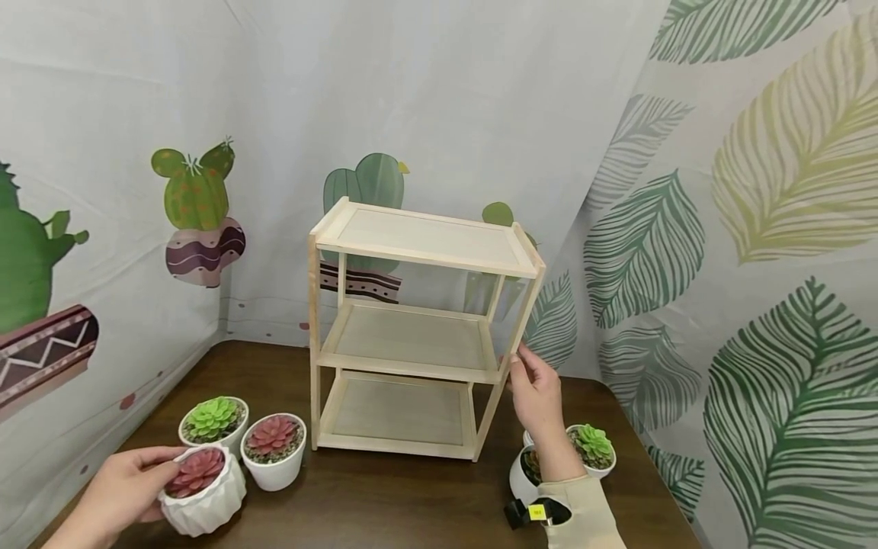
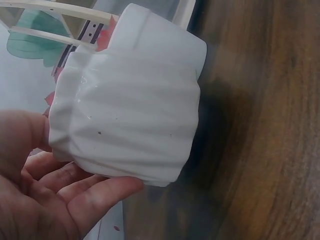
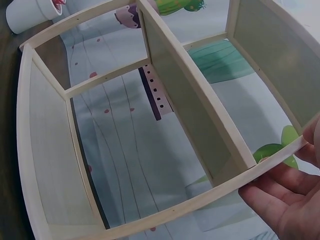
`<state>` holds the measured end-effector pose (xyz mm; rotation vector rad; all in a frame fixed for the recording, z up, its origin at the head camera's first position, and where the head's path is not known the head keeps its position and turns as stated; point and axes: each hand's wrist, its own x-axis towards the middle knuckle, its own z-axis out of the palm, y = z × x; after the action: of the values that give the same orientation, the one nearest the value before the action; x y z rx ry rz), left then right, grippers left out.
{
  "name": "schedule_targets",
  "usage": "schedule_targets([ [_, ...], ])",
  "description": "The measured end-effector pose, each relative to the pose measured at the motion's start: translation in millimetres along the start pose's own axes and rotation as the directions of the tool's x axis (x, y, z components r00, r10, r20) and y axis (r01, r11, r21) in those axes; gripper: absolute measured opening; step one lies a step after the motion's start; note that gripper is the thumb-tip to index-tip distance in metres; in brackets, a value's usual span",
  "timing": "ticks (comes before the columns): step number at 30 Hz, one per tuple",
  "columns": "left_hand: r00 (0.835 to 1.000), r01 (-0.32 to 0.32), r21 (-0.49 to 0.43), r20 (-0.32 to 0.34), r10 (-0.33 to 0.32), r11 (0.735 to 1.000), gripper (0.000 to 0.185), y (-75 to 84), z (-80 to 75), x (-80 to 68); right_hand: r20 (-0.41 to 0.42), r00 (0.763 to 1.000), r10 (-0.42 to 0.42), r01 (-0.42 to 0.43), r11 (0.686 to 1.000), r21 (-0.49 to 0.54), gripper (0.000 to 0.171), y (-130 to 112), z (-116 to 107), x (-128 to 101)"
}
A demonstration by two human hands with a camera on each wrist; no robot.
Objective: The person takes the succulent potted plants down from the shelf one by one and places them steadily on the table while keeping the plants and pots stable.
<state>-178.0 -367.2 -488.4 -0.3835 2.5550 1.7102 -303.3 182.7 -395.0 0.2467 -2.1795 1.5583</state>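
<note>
My left hand (image 1: pixel 130 484) grips a white ribbed pot (image 1: pixel 206 507) with a red succulent in it, thumb at the rim. From the left wrist view, fingers lie along the side of the ribbed pot (image 2: pixel 125 120), and a smooth white pot (image 2: pixel 157 42) shows behind it. A three-tier light wooden shelf (image 1: pixel 405 371) stands mid-table, its tiers bare. On its right upright, level with the middle tier, my right hand (image 1: pixel 537 393) holds on. The right wrist view shows fingers (image 3: pixel 280 190) and thumb pinching that upright (image 3: pixel 200 200).
Near my left hand are a smooth pot with a green succulent (image 1: pixel 211 415) and one with a red succulent (image 1: pixel 273 435). Partly hidden under my right forearm, more potted succulents (image 1: pixel 593 446) sit on the brown table (image 1: pixel 384 496). Printed curtains hang behind and beside it.
</note>
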Motion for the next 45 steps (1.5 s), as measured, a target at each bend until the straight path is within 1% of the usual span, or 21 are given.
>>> schedule_targets([
  [8,1.000,0.024,0.037,-0.018,-0.024,0.999,0.046,-2.8,4.3,2.4,0.004,1.000,0.002,-0.002,1.000,0.003,0.041,1,-1,-1],
  [13,0.999,0.036,0.044,-0.026,-0.035,0.998,0.046,-4.4,5.6,3.9,0.014,1.000,-0.007,0.007,1.000,-0.001,0.041,1,-1,-1],
  [25,0.999,0.011,0.048,-0.044,-0.009,0.999,0.045,-6.0,8.8,5.5,0.016,1.000,-0.011,0.011,1.000,0.004,0.041,-1,-3,0],
  [32,0.999,0.010,0.109,-0.046,-0.005,0.994,0.048,-10.1,8.7,6.0,0.027,1.000,-0.010,0.009,1.000,0.010,0.041,0,-1,-1],
  [40,0.999,0.022,0.122,-0.038,-0.017,0.992,0.049,-9.2,8.4,5.9,0.024,1.000,-0.004,0.004,1.000,-0.007,0.042,0,-2,-1],
  [42,0.999,0.025,0.115,-0.026,-0.022,0.993,0.048,-10.1,8.1,5.4,0.026,1.000,0.003,-0.003,1.000,-0.004,0.042,0,-2,-1],
  [45,1.000,0.016,0.098,0.019,-0.018,0.995,0.049,-11.7,7.0,4.9,0.032,0.999,0.004,-0.004,1.000,-0.001,0.042,0,-3,-1],
])
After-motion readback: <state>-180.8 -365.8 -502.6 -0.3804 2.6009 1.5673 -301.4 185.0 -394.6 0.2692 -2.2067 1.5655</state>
